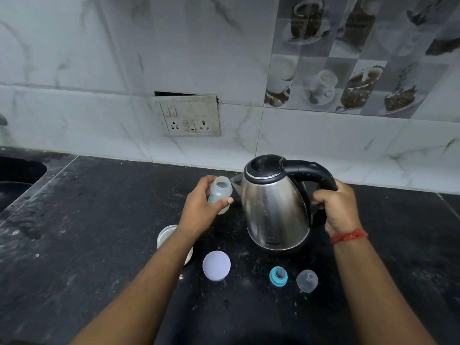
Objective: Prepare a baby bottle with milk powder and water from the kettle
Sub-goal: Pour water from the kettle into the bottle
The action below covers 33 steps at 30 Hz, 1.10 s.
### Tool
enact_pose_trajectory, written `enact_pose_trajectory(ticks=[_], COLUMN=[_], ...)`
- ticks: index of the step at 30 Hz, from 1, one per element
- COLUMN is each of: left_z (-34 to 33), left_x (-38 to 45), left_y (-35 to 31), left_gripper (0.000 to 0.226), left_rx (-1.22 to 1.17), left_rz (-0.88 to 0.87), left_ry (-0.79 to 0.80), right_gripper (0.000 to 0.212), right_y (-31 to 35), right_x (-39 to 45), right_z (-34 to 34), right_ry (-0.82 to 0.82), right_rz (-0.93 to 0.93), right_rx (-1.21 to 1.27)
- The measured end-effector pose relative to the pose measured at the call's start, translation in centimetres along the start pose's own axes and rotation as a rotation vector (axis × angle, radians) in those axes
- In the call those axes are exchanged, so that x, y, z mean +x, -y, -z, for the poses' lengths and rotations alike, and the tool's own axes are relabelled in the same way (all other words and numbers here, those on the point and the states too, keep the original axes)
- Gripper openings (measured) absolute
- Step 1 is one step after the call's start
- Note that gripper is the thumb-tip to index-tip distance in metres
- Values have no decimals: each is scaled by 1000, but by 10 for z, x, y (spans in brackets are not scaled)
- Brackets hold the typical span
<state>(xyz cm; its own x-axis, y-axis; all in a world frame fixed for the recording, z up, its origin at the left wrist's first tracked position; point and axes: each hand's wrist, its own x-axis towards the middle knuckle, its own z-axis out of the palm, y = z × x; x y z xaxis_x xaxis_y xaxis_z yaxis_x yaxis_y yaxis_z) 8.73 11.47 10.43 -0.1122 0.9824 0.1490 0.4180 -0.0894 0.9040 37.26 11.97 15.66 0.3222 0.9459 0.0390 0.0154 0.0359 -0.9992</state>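
Left grip (199, 207) grasping open bottle (220, 194) beside spout; right grip (334, 204) grasping kettle (273, 207) handle

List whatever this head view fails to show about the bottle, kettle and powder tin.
- Water level in the kettle: hidden by its steel wall and closed lid.
- Contents of the baby bottle: the left hand covers much of it; too blurred to tell powder or water.
- Powder tin: the left forearm crosses it, hiding most of its inside.
- Kettle handle's lower part: covered by the right hand.
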Motion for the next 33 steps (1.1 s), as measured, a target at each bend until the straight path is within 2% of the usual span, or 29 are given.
enact_pose_trajectory(ticks=[7,11,15,19,24,33], left_z=[-6,-9,-12,-14,-14,-15], left_x=[1,3,6,7,10,13], left_y=[14,23,32,34,37,45], left_gripper=[53,53,55,54,53,54], left_rx=[-30,-34,-34,-46,-68,-85], left_rz=[32,64,82,91,85,99], left_ry=[-27,-32,-36,-31,-16,1], right_gripper=[20,39,43,40,23,24], right_y=[-34,-49,-67,-81,-95,-114], right_x=[13,25,37,45,50,61], right_z=[-7,-18,-29,-38,-44,-42], right_ry=[-20,-12,-6,18,23,63], right_rz=[-34,-85,-121,-157,-198,-209], right_rx=[73,75,71,77,153,129])
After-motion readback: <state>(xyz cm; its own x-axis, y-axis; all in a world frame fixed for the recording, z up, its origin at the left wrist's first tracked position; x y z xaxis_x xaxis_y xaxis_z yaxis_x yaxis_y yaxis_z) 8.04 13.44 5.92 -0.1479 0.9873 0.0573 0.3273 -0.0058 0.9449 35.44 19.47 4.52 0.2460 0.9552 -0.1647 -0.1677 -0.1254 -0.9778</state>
